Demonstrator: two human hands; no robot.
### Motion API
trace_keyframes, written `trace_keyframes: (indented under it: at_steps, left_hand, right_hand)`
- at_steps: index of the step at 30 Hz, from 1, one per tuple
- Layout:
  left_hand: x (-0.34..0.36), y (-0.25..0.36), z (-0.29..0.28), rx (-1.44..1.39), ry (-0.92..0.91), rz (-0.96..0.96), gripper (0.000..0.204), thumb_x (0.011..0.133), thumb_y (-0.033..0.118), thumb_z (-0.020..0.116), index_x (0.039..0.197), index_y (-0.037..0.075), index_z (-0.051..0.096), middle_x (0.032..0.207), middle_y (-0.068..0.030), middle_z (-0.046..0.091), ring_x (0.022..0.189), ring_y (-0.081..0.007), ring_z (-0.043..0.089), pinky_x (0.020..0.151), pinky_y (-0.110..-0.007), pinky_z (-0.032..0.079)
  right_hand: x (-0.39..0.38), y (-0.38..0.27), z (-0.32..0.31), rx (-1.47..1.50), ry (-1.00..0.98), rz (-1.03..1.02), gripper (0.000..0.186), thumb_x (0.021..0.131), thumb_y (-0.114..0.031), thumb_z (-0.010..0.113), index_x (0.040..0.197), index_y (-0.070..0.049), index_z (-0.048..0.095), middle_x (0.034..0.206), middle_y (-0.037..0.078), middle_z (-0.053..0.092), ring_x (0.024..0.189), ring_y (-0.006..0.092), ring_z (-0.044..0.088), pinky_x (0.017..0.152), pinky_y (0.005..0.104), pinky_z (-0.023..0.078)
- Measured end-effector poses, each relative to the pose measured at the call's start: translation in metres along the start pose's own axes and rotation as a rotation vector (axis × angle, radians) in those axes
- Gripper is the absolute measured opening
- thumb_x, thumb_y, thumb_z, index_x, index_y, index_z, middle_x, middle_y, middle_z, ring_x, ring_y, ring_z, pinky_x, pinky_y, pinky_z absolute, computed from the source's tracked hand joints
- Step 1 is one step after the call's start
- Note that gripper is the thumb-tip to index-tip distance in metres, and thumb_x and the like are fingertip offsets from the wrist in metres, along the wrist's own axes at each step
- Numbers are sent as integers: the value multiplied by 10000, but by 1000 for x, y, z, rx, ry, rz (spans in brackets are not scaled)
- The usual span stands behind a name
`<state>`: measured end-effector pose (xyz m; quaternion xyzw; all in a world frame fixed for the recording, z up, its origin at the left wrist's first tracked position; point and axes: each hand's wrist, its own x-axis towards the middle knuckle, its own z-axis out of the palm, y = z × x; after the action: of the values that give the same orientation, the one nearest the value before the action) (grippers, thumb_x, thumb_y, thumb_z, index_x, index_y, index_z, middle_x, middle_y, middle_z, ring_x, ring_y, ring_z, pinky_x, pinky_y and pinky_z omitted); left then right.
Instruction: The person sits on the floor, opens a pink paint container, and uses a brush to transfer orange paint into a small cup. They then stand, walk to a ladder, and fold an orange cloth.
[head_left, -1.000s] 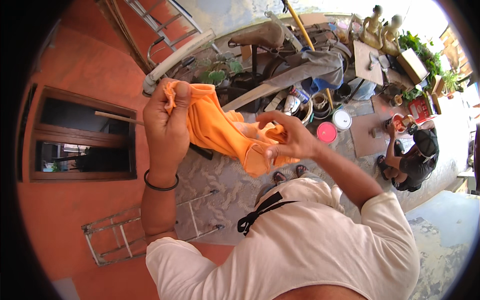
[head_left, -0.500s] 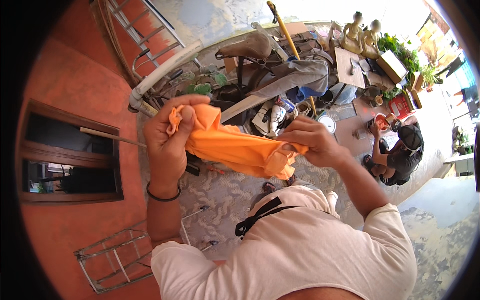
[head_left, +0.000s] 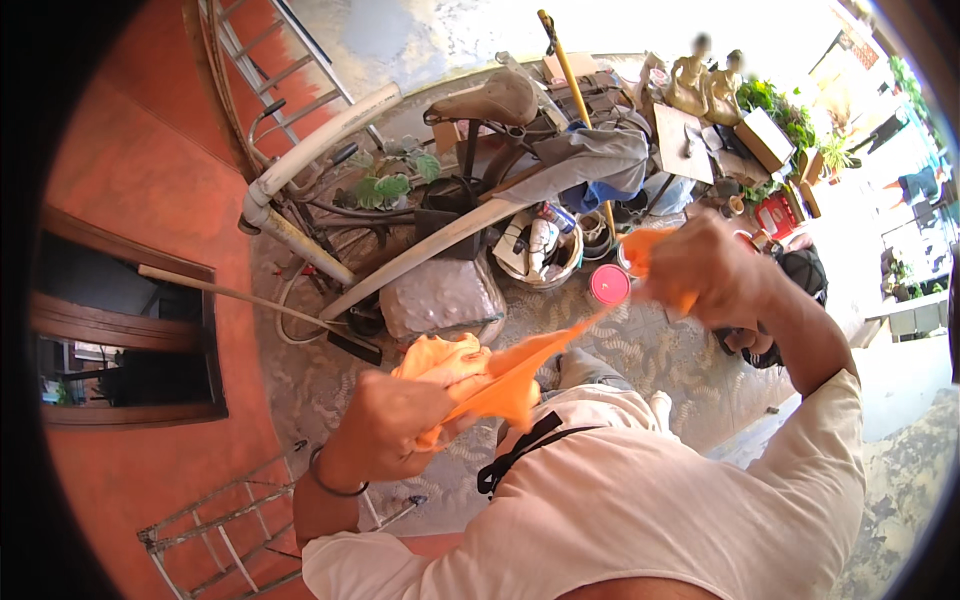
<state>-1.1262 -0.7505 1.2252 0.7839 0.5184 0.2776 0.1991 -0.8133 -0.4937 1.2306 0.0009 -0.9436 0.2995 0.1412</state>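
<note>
My left hand [head_left: 400,420] is closed on a bunched orange cloth [head_left: 505,390] in the lower middle. Up and to the right, my right hand [head_left: 715,270], blurred by motion, grips the other end of the same fabric, which is pulled into a taut, narrow strip between the two. Beyond the strip, on the patterned floor, a red round lid [head_left: 608,285] and a bucket of containers [head_left: 575,260] show.
Pipes [head_left: 420,255], a bicycle seat [head_left: 485,100] and piled clutter fill the far side. Ladders [head_left: 300,85] lean at upper left and stand at lower left. A crouching person [head_left: 800,270] is partly hidden at right, near two statues [head_left: 688,85] and plants.
My left hand has dropped toward my body while my right hand has moved up and right, stretching the cloth between them. The view has shifted, showing more of the pipes.
</note>
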Motion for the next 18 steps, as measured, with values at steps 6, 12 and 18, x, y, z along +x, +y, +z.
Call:
trace_keyframes:
  at_steps: [6, 12, 18]
  left_hand:
    - [-45, -20, -12, -130, 60, -311, 237, 875, 127, 777, 722, 19, 632, 587, -115, 485, 471, -297, 517, 482, -377, 385]
    - [-35, -12, -27, -79, 9, -366, 247, 858, 100, 774, 710, 8, 600, 586, -109, 481, 458, -274, 484, 479, -380, 361]
    - [-4, -22, -40, 15, -6, -482, 255, 821, 104, 773, 707, -14, 578, 574, -117, 449, 439, -282, 431, 492, -365, 341]
  right_hand:
    - [-107, 108, -19, -322, 289, 486, 351, 998, -198, 714, 761, -19, 528, 636, 114, 474, 563, 253, 443, 548, 369, 387]
    - [-160, 189, -42, -443, 383, 733, 349, 973, -284, 727, 847, 9, 587, 706, 231, 541, 704, 466, 539, 645, 485, 436]
    - [-245, 302, -56, -619, 377, 934, 381, 989, -417, 699, 939, -41, 665, 868, 222, 678, 818, 430, 670, 711, 489, 500]
